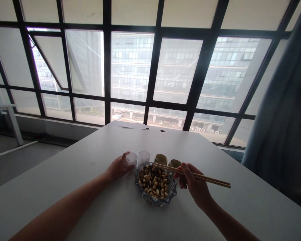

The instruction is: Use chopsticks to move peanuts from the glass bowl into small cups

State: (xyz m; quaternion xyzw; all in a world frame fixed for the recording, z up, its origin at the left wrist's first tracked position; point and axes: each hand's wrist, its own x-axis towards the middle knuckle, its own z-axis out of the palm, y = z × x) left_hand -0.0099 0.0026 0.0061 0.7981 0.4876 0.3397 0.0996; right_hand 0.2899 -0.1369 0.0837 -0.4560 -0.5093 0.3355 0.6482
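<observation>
Two chopsticks [213, 180], gripped in the right hand [183, 175], fingers closed about the shafts. Long axis: slanting leftward and slightly away from the right hand; free ends out behind, to the right. Tips above the far part of the bowl (contact with the food: impossible to tell).

One faceted glass bowl [174, 192], filled with nuts [154, 187]; darker pieces towards the far side. Located between the hands: just left of the right hand and a little closer to the body, just right of the left hand [119, 166].

One clear cup [131, 159], clasped between thumb and fingers of the left hand, at its right side; standing just beside the bowl, with the left hand much the nearer.

One further clear cup [143, 156], beyond and right of the left hand, untouched.

Two brown cups, one [161, 159] left of and beyond the right hand, the other [175, 163] just past its fingers.

Beneath all: white tabletop [130, 217].
</observation>
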